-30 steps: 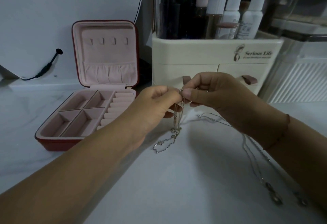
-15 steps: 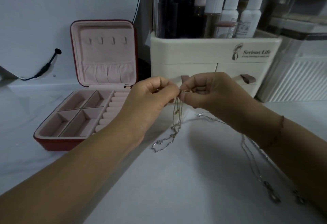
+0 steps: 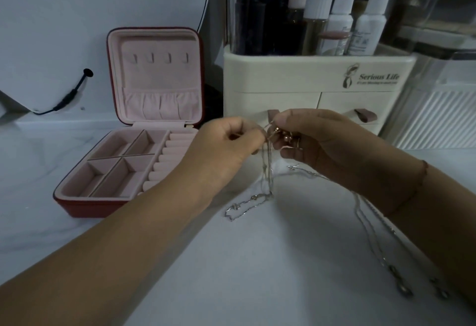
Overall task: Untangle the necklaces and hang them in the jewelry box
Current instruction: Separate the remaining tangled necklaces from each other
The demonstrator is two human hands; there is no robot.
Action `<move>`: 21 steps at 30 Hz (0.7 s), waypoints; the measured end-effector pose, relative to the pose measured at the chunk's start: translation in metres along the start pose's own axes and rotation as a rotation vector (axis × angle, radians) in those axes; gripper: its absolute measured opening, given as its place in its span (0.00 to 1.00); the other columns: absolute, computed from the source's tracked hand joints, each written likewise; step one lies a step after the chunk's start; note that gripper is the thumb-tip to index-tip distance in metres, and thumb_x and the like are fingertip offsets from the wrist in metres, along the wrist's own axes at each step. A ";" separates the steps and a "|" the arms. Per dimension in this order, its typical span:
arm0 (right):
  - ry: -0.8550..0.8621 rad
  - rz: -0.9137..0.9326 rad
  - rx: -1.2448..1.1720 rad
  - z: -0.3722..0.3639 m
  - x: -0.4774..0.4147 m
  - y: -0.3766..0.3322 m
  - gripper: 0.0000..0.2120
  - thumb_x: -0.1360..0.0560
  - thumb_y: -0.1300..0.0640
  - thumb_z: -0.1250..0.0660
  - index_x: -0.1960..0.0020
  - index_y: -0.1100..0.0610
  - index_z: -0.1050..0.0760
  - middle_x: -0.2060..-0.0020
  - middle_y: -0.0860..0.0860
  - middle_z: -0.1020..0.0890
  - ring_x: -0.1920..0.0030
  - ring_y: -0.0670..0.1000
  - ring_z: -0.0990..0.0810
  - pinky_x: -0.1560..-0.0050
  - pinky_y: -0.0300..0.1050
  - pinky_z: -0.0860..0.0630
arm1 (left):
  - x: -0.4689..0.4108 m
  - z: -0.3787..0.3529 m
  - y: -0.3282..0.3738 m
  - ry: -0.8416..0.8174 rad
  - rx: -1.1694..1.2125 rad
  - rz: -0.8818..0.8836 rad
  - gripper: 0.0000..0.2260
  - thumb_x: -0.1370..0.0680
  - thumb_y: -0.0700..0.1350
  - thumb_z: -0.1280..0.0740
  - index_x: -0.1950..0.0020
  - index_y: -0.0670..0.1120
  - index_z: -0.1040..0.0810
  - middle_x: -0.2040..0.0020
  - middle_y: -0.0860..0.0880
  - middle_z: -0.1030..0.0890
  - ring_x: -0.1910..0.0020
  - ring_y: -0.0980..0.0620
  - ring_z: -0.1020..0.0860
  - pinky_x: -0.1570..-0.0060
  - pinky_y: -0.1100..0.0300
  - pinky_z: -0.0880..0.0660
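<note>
Head view | centre frame: left hand (image 3: pixel 226 145) and right hand (image 3: pixel 316 142) both pinching one dangling chain (image 3: pixel 268 178) | one open jewelry box (image 3: pixel 85 207) left, four hooks (image 3: pixel 152 58) | necklaces (image 3: pixel 371 233) lower right, partly hidden, count unclear

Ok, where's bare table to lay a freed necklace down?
Best patch: bare table between left forearm and right forearm, nearer than the tail of the hanging chain. Also the strip left of the jewelry box. Crowded: other necklaces lie along the right forearm; the organizer closes off the back.
</note>
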State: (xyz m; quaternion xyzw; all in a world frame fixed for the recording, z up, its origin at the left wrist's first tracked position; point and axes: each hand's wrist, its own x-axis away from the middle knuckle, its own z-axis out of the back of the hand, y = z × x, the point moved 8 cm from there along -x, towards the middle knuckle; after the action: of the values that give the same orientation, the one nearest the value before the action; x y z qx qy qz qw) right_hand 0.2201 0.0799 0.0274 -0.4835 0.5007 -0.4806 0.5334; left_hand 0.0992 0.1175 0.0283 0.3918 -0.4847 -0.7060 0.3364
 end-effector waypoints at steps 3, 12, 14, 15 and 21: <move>-0.086 -0.020 -0.162 -0.008 -0.001 0.001 0.12 0.26 0.57 0.37 0.46 0.63 0.24 0.53 0.55 0.20 0.52 0.49 0.22 0.49 0.42 0.25 | -0.002 0.003 0.001 0.015 0.143 0.011 0.07 0.26 0.41 0.34 0.63 0.45 0.20 0.65 0.48 0.21 0.60 0.54 0.24 0.53 0.59 0.27; -0.020 0.057 -0.427 0.003 0.004 -0.021 0.03 0.27 0.58 0.40 0.57 0.57 0.30 0.68 0.50 0.23 0.62 0.49 0.20 0.59 0.41 0.21 | -0.009 0.007 -0.015 0.042 0.436 0.192 0.10 0.27 0.40 0.39 0.67 0.46 0.25 0.67 0.50 0.22 0.66 0.54 0.24 0.62 0.61 0.27; 0.049 0.054 -0.361 0.011 0.005 -0.021 0.03 0.28 0.57 0.39 0.58 0.56 0.29 0.67 0.49 0.22 0.63 0.47 0.20 0.66 0.38 0.23 | -0.011 0.011 -0.015 0.026 0.573 0.225 0.09 0.26 0.40 0.43 0.65 0.45 0.28 0.67 0.49 0.22 0.66 0.53 0.23 0.60 0.60 0.26; 0.084 0.051 -0.334 0.015 0.005 -0.021 0.03 0.29 0.57 0.38 0.58 0.56 0.28 0.66 0.49 0.22 0.64 0.46 0.20 0.69 0.36 0.25 | -0.012 0.014 -0.014 0.021 0.649 0.239 0.09 0.26 0.40 0.44 0.65 0.45 0.29 0.67 0.48 0.22 0.65 0.52 0.22 0.56 0.58 0.24; 0.214 0.040 -0.114 0.033 0.005 -0.019 0.06 0.23 0.60 0.40 0.59 0.56 0.29 0.69 0.50 0.24 0.71 0.46 0.29 0.75 0.36 0.34 | -0.017 0.039 -0.004 0.069 0.971 0.235 0.09 0.27 0.41 0.45 0.66 0.45 0.30 0.72 0.50 0.29 0.71 0.52 0.25 0.55 0.56 0.20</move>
State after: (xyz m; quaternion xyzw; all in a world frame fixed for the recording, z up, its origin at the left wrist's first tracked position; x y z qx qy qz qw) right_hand 0.2522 0.0746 0.0472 -0.4490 0.5905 -0.4896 0.4582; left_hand 0.0721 0.1494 0.0369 0.4688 -0.7869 -0.3429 0.2084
